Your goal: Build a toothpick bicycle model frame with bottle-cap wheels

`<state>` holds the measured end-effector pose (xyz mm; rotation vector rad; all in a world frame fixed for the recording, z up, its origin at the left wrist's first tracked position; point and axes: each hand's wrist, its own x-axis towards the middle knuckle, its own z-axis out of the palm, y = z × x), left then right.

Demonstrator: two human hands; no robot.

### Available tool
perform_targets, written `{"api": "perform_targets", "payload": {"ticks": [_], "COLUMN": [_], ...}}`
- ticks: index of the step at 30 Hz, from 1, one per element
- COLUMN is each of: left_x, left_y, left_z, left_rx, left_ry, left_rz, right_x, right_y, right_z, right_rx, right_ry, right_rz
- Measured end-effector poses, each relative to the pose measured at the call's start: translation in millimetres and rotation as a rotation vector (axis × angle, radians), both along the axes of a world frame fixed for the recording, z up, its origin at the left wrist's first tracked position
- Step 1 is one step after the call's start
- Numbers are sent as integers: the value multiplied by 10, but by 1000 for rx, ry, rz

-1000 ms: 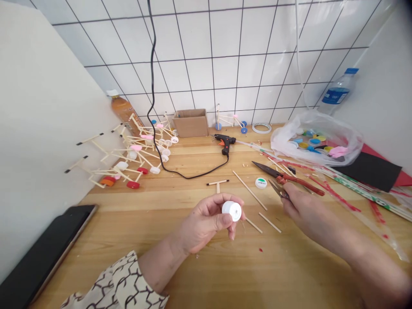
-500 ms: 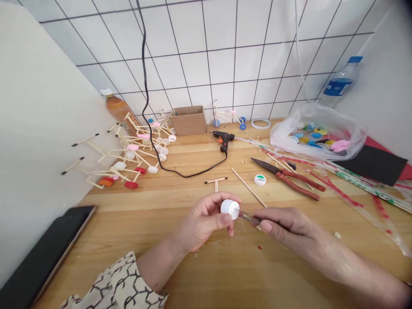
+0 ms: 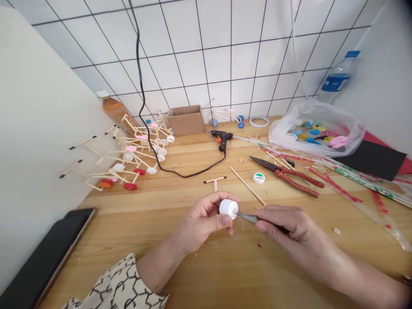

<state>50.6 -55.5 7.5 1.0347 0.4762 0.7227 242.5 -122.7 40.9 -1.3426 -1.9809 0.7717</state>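
My left hand (image 3: 210, 219) is closed around a white plastic bottle cap (image 3: 227, 208), thumb in front and fingers behind. The cap's flat end faces right. In my right hand (image 3: 289, 227) is a pointed metal blade (image 3: 247, 217); its dark handle is mostly hidden by my fingers, so its exact kind is unclear. The blade's tip touches the middle of the cap's flat end. Just beyond my left hand lies a small T of wooden sticks (image 3: 215, 180) with black ends. A bare wooden stick (image 3: 247, 186) and a white cap with a green mark (image 3: 259, 178) lie farther back.
Pliers (image 3: 286, 176) lie at right, below a plastic bag (image 3: 280, 133) of coloured caps. Behind are a glue gun (image 3: 221, 138) and a cardboard box (image 3: 186, 121). Several stick models with cap wheels (image 3: 130, 186) stand at left. A dark tablet-like device (image 3: 48, 253) lies near-left.
The blade has turned in my right hand, showing a broader grey side and some dark handle, with its tip still at the cap. The whole view has shifted slightly.
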Motion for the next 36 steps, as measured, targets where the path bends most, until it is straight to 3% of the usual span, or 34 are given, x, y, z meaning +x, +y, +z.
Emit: {"api": "perform_targets", "payload": {"ticks": [9,22,30,36], "left_x": [3,-15,-45,-19], "left_y": [-2,-20,-76,-68], "left_z": [-19,-14,32,24], "left_rx": [12,70,117,87], "left_ry": [18,116,239,161], "left_rz": [-18,17,58,38], "right_x": [20,28,-15,-12], "right_y": [-32,-76,-101,-102], "right_z": [-149,-168,-144,-141], "right_rx": [200,278,500,327], "right_ry": [-87,-234,-414,-277], "right_rz": [-28,-59,-104,-90]}}
